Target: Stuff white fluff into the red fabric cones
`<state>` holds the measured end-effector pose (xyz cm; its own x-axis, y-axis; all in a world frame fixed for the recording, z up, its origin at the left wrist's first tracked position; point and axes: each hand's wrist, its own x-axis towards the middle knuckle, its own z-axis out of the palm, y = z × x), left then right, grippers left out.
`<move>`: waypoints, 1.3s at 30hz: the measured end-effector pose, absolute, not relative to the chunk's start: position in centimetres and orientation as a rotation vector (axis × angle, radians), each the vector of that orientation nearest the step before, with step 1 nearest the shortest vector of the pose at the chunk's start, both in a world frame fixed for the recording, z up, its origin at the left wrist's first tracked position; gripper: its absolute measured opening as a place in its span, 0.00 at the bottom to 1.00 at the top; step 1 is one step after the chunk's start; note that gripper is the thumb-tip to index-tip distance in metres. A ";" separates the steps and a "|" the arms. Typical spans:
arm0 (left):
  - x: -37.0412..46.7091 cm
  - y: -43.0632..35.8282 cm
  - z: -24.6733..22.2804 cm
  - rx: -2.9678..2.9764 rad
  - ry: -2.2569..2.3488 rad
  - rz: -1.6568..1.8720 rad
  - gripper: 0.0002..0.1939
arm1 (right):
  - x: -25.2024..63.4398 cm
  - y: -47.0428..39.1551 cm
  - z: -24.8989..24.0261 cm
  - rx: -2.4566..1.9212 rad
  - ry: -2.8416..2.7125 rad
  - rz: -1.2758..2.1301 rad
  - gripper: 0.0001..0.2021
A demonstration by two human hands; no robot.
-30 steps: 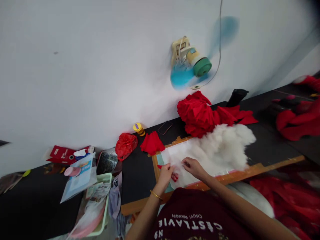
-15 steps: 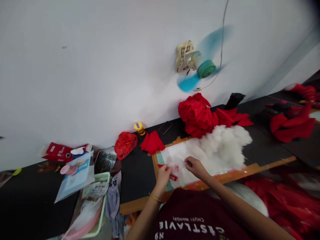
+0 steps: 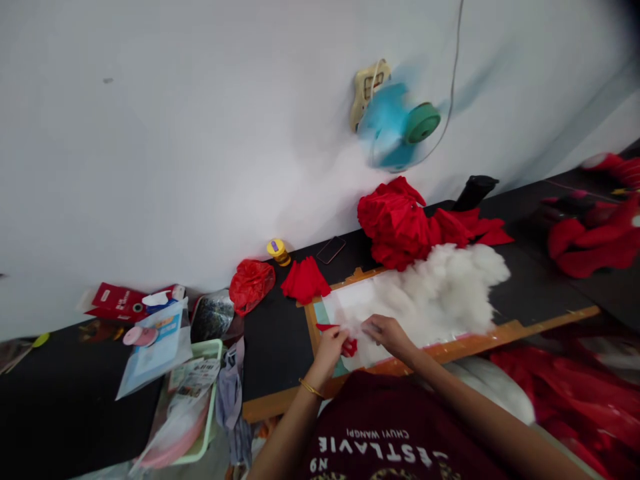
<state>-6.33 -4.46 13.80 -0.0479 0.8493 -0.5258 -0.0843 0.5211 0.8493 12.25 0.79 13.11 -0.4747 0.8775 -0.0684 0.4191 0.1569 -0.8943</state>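
Observation:
A small red fabric piece [image 3: 351, 347] is held in my left hand [image 3: 331, 348], whose fingers are closed round it near the left end of the white sheet. Close beside it on the right, my right hand [image 3: 387, 333] has its fingers pinched together at a thin wisp of white stuffing. Behind and to the right of my hands lies a large heap of fluffy white stuffing [image 3: 450, 287]. The sheet [image 3: 345, 300] under my hands is edged with brown tape.
Red fabric pieces [image 3: 395, 223] are piled behind the stuffing. A smaller red stack [image 3: 305, 280], a phone [image 3: 331, 250], a yellow-lidded jar [image 3: 279, 251] and a red bag [image 3: 251, 287] stand along the wall. A green-rimmed basket [image 3: 207, 413] is at the left; a fan [image 3: 423, 123] spins above.
My right hand has moved left, closer to my left hand and the red piece. The view has shifted slightly.

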 end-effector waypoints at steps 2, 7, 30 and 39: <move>-6.5 -4.5 14.0 0.703 1.423 0.876 0.22 | 12.4 0.7 12.9 -1.299 -1.866 1.388 0.13; -5.2 -4.5 14.2 0.875 1.370 0.910 0.38 | 11.9 0.3 12.6 -1.326 -1.715 1.611 0.11; -2.6 -7.1 8.7 1.249 1.868 0.580 0.19 | 18.3 -0.7 6.8 -1.728 -1.625 1.323 0.07; -0.8 -7.4 5.7 1.569 1.985 0.375 0.31 | 18.2 -1.2 7.1 -1.658 -1.740 1.471 0.13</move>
<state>-0.84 -7.38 5.67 -0.1439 0.9541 -0.2627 0.7924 0.2701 0.5470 18.18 -1.20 7.08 -0.2735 0.8739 -0.4018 0.5415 -0.2053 -0.8152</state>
